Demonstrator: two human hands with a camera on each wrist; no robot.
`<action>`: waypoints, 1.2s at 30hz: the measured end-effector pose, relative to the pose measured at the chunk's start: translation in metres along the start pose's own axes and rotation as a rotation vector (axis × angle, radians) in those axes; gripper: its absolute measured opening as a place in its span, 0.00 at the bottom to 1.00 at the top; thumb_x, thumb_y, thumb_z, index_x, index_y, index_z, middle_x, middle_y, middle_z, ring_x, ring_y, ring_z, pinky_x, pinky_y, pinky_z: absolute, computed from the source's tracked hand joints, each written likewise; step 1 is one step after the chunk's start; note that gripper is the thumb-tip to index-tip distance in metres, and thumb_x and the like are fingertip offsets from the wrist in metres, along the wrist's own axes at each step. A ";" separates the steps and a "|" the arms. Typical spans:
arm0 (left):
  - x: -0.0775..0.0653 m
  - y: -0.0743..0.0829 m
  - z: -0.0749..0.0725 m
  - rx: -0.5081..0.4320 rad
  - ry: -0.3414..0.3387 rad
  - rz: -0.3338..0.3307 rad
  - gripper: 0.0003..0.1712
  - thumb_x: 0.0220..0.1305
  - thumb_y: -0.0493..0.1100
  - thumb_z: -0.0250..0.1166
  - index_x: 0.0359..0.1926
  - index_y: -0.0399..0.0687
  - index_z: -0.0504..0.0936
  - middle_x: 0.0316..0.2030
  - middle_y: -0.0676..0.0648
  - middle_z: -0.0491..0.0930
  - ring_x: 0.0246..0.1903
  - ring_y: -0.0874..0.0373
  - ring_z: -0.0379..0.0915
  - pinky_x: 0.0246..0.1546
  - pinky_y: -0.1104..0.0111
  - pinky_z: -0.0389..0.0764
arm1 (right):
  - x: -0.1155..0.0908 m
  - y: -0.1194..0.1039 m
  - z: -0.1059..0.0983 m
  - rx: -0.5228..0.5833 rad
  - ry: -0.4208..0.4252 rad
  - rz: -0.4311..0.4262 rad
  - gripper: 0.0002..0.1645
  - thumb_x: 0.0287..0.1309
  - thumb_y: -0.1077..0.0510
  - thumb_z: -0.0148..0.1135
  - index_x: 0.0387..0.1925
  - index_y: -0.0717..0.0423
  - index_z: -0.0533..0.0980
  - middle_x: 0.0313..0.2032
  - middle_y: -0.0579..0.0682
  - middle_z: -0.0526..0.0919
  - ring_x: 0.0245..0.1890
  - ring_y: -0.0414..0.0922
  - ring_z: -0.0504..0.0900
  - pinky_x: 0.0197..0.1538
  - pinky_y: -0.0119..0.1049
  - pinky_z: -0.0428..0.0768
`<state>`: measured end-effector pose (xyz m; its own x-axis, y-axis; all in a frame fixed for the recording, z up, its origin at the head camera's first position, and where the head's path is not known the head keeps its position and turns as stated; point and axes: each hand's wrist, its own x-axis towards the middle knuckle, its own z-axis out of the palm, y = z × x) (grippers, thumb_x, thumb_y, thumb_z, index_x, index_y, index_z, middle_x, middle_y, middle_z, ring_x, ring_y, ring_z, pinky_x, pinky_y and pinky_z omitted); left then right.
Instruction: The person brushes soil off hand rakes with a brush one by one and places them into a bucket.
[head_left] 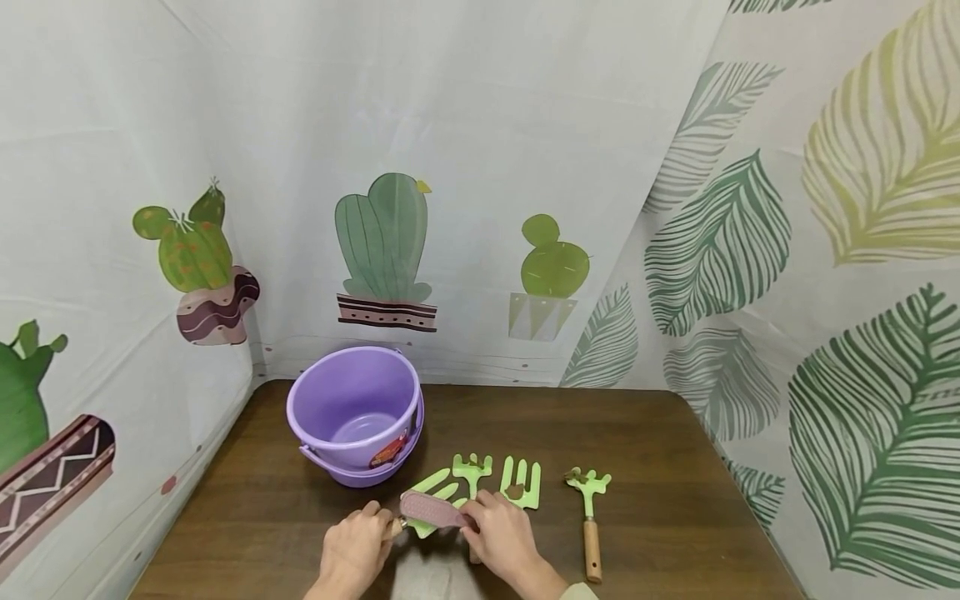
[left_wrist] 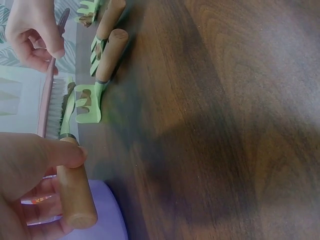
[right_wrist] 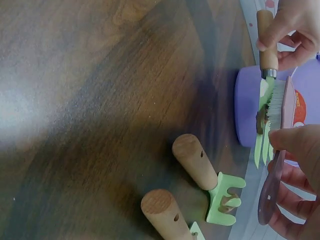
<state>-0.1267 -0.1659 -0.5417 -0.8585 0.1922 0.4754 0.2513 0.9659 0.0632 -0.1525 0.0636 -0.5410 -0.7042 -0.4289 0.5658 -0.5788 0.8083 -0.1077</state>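
My left hand (head_left: pixel 356 542) grips the wooden handle (left_wrist: pixel 77 197) of a green garden fork (head_left: pixel 429 528), its tines pointing away to the right. In my right hand (head_left: pixel 501 533) is a pink scrub brush (head_left: pixel 429 507) with white bristles (right_wrist: pixel 274 100), held by its darker handle (right_wrist: pixel 270 192). The brush lies over the fork's head, bristles down against the green metal. Brown dirt (right_wrist: pixel 260 123) clings to the tines under the bristles. From above, the brush hides part of the fork head. Both tools are held above the table, in front of the bucket.
A purple bucket (head_left: pixel 322 400) stands at the back left of the brown table (head_left: pixel 622 425). Right of the brush lie a green hand rake (head_left: pixel 471 470) and another fork (head_left: pixel 531 492), dirt on it. Farther right lies a second rake (head_left: pixel 591 537), also dirty. A printed curtain hangs behind.
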 end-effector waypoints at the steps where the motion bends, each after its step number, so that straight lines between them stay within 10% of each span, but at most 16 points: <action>1: 0.000 0.000 0.000 0.000 0.006 0.001 0.16 0.24 0.43 0.75 0.20 0.55 0.77 0.19 0.56 0.67 0.18 0.55 0.71 0.11 0.63 0.68 | 0.000 0.001 0.000 -0.002 0.000 0.003 0.12 0.34 0.51 0.73 0.26 0.40 0.79 0.22 0.36 0.71 0.21 0.35 0.70 0.18 0.26 0.67; 36: -0.006 -0.004 -0.001 0.009 0.005 0.004 0.16 0.24 0.43 0.75 0.20 0.55 0.77 0.20 0.56 0.67 0.18 0.56 0.70 0.10 0.64 0.67 | -0.005 0.017 0.004 -0.098 0.024 0.112 0.13 0.32 0.51 0.73 0.25 0.42 0.79 0.24 0.38 0.76 0.23 0.40 0.75 0.19 0.34 0.73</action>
<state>-0.1222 -0.1709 -0.5437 -0.8552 0.1947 0.4803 0.2500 0.9668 0.0532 -0.1608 0.0773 -0.5489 -0.7518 -0.3249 0.5738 -0.4532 0.8867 -0.0918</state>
